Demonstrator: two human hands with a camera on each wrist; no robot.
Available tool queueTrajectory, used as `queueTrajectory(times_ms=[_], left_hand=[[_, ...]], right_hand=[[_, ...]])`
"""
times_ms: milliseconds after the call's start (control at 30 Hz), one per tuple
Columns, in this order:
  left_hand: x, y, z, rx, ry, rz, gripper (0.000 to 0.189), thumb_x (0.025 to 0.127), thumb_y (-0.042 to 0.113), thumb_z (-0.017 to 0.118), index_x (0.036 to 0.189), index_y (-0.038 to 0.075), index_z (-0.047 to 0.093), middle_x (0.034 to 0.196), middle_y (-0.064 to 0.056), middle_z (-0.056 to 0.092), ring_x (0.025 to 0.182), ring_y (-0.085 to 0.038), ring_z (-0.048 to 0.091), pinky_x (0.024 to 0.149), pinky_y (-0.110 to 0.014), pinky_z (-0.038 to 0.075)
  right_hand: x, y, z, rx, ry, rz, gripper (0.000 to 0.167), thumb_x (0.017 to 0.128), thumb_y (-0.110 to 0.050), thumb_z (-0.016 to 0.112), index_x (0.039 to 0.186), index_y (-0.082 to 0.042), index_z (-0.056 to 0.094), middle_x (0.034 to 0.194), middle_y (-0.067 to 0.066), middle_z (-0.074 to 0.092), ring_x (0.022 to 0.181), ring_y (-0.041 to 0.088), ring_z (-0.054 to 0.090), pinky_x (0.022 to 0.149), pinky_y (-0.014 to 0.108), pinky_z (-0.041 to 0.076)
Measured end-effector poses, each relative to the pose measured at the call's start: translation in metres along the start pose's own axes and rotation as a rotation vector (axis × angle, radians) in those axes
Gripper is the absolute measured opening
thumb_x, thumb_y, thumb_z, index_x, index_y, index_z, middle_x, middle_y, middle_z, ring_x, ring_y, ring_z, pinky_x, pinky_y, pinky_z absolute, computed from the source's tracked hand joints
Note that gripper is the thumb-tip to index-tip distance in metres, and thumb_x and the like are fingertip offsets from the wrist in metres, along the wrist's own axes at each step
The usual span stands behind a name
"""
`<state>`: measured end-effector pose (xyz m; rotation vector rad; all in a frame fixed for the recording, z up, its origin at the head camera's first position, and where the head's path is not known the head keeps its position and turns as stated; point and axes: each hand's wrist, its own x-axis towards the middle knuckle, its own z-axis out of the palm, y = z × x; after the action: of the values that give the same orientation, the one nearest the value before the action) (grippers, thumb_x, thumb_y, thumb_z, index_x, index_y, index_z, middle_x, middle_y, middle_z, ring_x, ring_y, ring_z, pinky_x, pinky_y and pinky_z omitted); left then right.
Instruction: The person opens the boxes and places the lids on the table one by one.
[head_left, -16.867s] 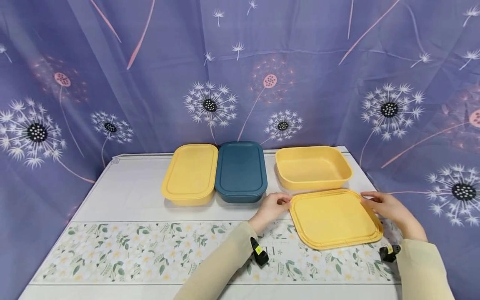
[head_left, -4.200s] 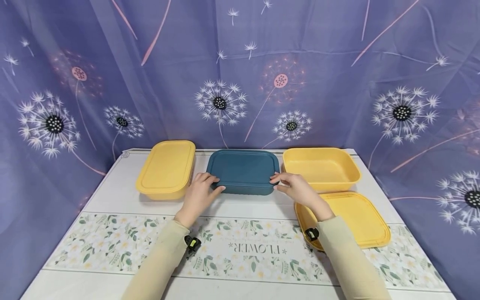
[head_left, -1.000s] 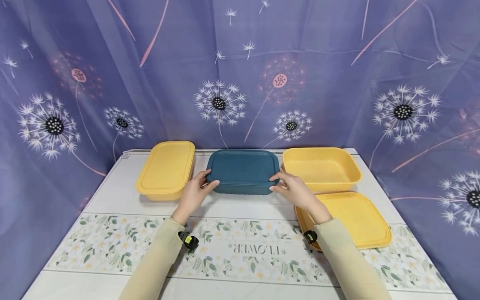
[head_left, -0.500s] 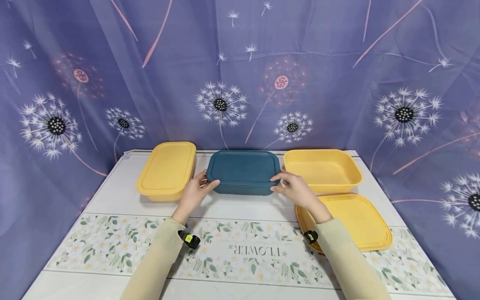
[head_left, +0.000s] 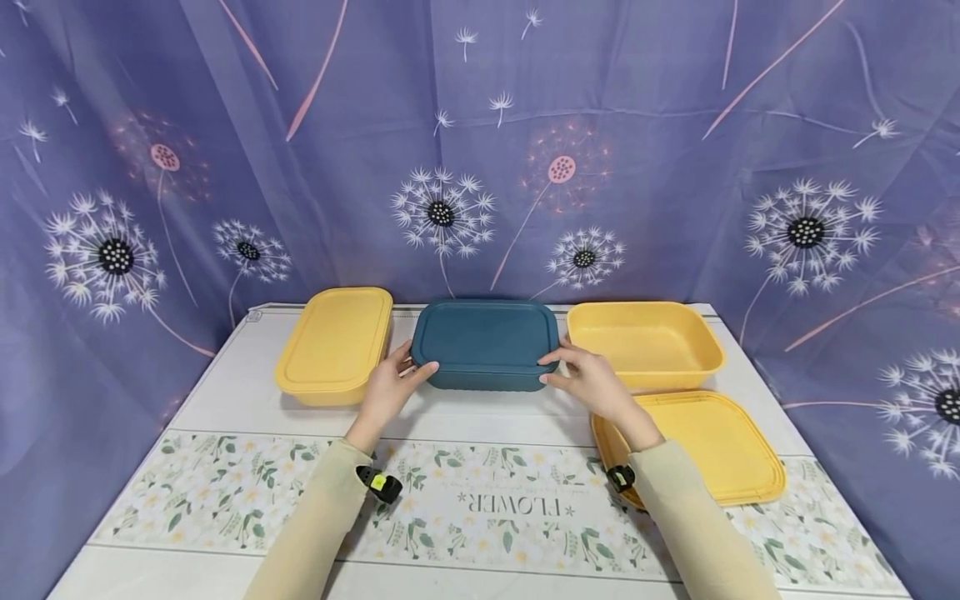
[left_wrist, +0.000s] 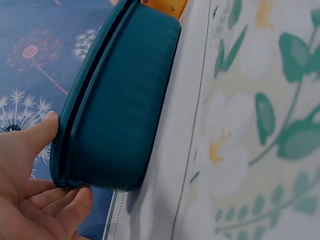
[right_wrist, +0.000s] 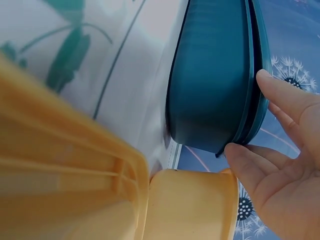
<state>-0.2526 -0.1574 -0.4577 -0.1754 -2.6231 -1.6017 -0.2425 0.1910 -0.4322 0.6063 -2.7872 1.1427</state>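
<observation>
Across a white table (head_left: 465, 421), a printed strip (head_left: 517, 537) of flowers and leaves runs from side to side, with the word FLOWER upside down from where I look. Behind the table and along both sides hangs a purple-blue curtain (head_left: 337, 225) printed with dandelions. Near the far edge, in the middle, sits a teal box (head_left: 487, 381) with its teal lid (head_left: 486, 332) on, long side toward me. My left hand (head_left: 386, 387) pinches the lid's rim at the near left corner, thumb on the front edge and fingers at the end. My right hand (head_left: 592, 383) pinches the near right corner in the same way, beside a lidless yellow box (head_left: 645, 367). Both wrist views show a narrow dark groove between lid and box. To the left, apart from the teal box, a lidded yellow box (head_left: 333, 342) stands at a slant; the gap between them widens toward me. On the right the space is tighter: the lidless box stands just beside the teal one, and a loose yellow lid (head_left: 712, 446) with a ridged rim lies in front of it, my right sleeve (head_left: 690, 508) crossing over its left part. Between my forearms, white tabletop and printed strip stretch from the teal box toward me
</observation>
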Motion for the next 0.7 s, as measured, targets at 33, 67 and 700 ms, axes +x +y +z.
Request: queueTrajectory(times_ms=[33, 67, 700], left_hand=[[-0.0003, -0.0003, 0.0, 0.002, 0.001, 0.003, 0.088, 0.091, 0.049, 0.073, 0.155, 0.001, 0.036, 0.151, -0.02, 0.047, 0.13, -0.036, 0.055, 0.1, -0.046, 0.052], [-0.0011, -0.0004, -0.0002, 0.0, 0.001, 0.003, 0.088, 0.091, 0.049, 0.073, 0.155, 0.001, 0.036, 0.151, -0.019, 0.047, 0.13, -0.036, 0.055, 0.1, -0.046, 0.052], [-0.0038, -0.0038, -0.0027, -0.015, -0.02, -0.02, 0.081, 0.096, 0.046, 0.068, 0.154, 0.0, 0.037, 0.151, -0.022, 0.046, 0.133, -0.038, 0.051, 0.1, -0.047, 0.052]], right_hand=[[-0.0006, 0.0001, 0.0001, -0.001, 0.002, -0.004, 0.023, 0.093, -0.022, 0.076, 0.116, -0.016, 0.074, 0.155, 0.029, 0.036, 0.056, 0.018, 0.044, 0.058, 0.031, 0.034], [-0.0013, 0.0004, 0.0003, 0.001, 0.001, -0.006, 0.023, 0.093, -0.022, 0.076, 0.116, -0.016, 0.074, 0.155, 0.029, 0.035, 0.056, 0.022, 0.045, 0.057, 0.032, 0.035], [-0.0083, 0.0017, -0.0051, 0.014, -0.096, -0.017, 0.041, 0.097, -0.015, 0.071, 0.136, -0.007, 0.063, 0.158, 0.03, 0.029, 0.055, 0.011, 0.025, 0.052, 0.026, 0.03]])
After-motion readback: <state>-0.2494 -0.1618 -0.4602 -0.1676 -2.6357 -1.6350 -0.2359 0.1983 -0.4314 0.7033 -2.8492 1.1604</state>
